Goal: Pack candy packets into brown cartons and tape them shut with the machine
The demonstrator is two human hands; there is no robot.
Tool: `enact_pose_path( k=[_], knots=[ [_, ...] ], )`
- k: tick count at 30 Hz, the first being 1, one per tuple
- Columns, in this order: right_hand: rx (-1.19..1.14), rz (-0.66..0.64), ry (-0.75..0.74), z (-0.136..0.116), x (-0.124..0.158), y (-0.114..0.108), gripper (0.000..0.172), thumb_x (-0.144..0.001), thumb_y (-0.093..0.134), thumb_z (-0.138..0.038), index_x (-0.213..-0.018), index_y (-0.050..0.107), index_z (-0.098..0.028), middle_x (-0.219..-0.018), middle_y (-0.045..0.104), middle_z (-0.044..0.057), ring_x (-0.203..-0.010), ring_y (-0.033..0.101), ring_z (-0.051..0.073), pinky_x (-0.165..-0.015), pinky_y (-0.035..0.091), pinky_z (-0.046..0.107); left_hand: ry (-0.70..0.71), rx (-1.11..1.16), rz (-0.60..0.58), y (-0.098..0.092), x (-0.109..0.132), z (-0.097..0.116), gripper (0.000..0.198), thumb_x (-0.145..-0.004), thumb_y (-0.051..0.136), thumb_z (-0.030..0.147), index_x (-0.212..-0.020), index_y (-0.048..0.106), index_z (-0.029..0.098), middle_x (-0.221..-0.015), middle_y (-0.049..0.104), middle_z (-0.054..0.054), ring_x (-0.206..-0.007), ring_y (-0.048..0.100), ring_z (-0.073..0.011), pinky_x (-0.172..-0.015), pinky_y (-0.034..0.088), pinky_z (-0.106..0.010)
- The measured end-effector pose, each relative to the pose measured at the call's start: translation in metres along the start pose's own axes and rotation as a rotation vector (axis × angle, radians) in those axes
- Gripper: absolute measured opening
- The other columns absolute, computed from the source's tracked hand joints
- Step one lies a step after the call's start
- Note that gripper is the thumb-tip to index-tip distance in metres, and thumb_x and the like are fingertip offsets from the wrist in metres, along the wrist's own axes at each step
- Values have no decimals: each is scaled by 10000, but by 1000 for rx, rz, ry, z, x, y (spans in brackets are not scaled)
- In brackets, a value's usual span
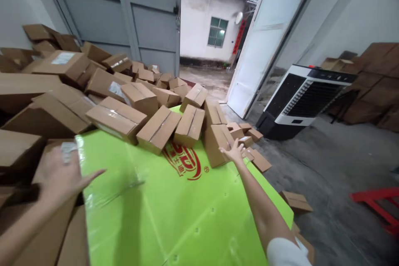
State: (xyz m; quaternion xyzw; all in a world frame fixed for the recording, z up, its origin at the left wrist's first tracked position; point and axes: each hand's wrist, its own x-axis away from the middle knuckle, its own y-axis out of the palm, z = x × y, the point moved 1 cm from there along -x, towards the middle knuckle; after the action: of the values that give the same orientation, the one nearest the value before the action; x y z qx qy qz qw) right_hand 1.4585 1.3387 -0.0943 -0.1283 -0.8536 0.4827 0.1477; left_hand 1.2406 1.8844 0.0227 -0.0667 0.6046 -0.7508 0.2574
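A large lime-green panel [149, 216] with a red printed logo and clear tape lies in front of me. Several brown cardboard boxes rest along its far part, among them a long box [116, 117], a middle box [159, 126] and a smaller box [189, 124]. My left hand [59, 174], blurred, is by the panel's left edge, its thumb stretched out over the green surface. On the right, the spread fingers of my right hand [234, 151] are at an upright carton [217, 145]; whether they press on it I cannot tell.
A big heap of cardboard boxes [62, 66] fills the left side up to the grey metal door [149, 16]. Small boxes [260, 160] lie on the concrete floor [330, 162] at right. Beyond stand an air cooler [302, 102], a red metal frame [378, 199] and stacked cartons [374, 83].
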Motion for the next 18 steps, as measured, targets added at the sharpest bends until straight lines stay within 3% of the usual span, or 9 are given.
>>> enact_pose_path(
  k=[2, 3, 5, 6, 9, 13, 15, 18],
  knots=[
    [74, -155, -1, 3, -12, 4, 1399, -653, 780, -759, -1649, -55, -242, -1664, -15, 317, -1537, 77, 506, -1135, 167, 729, 107, -35, 31, 31, -30, 74, 1231, -639, 567, 902, -1634, 83, 363, -1736, 66, -39, -1584, 49, -391, -1243, 167, -630],
    [111, -202, -12, 2, -15, 6, 1428, -638, 781, -777, -1644, -89, -257, -1660, -30, 326, -1536, 71, 511, -1124, 178, 736, 140, -58, 15, 46, -44, 107, 1265, -614, 610, 886, -1631, 160, 282, -1729, 69, -113, -1582, 54, -407, -1245, 161, -620],
    [157, -261, -32, 1, -20, 4, 1480, -596, 787, -807, -1636, -121, -276, -1654, -56, 334, -1530, 53, 526, -1102, 203, 747, 110, -58, -90, 70, -69, 156, 1336, -565, 692, 859, -1602, 262, 136, -1687, 106, -270, -1549, 117, -495, -1206, 193, -669],
    [162, -288, -41, 1, -22, 2, 1501, -572, 793, -817, -1634, -124, -285, -1654, -71, 332, -1528, 43, 532, -1093, 214, 750, 53, -47, -144, 80, -79, 170, 1371, -532, 726, 851, -1588, 288, 95, -1662, 129, -324, -1523, 152, -544, -1170, 220, -707],
    [137, -350, -55, 6, -29, -8, 1504, -548, 802, -817, -1638, -99, -303, -1658, -65, 314, -1524, 69, 528, -1087, 243, 737, -81, -36, -202, 103, -98, 182, 1468, -413, 804, 835, -1569, 317, 72, -1636, 149, -370, -1480, 173, -614, -1094, 253, -776],
    [185, -272, -70, 6, -24, -13, 1379, -619, 828, -678, -1647, -9, -298, -1624, 139, 305, -1481, 258, 480, -1098, 274, 695, -100, 9, -80, 119, -100, 183, 1509, -292, 834, 828, -1529, 371, 99, -1654, 181, -314, -1471, 143, -632, -1099, 195, -803],
    [231, -213, -137, 5, -7, -9, 1356, -602, 852, -600, -1647, 43, -294, -1593, 213, 293, -1450, 316, 472, -1100, 295, 673, -109, 46, -44, 120, -92, 189, 1490, -290, 842, 810, -1523, 385, 109, -1640, 221, -313, -1446, 181, -649, -1091, 200, -801],
    [224, -200, -211, 18, 38, -1, 1350, -541, 862, -515, -1641, 109, -304, -1574, 276, 248, -1426, 362, 463, -1108, 339, 639, -88, -11, -89, 110, -68, 187, 1419, -391, 864, 706, -1553, 337, 85, -1577, 255, -396, -1404, 277, -648, -1057, 271, -772]
  ],
)
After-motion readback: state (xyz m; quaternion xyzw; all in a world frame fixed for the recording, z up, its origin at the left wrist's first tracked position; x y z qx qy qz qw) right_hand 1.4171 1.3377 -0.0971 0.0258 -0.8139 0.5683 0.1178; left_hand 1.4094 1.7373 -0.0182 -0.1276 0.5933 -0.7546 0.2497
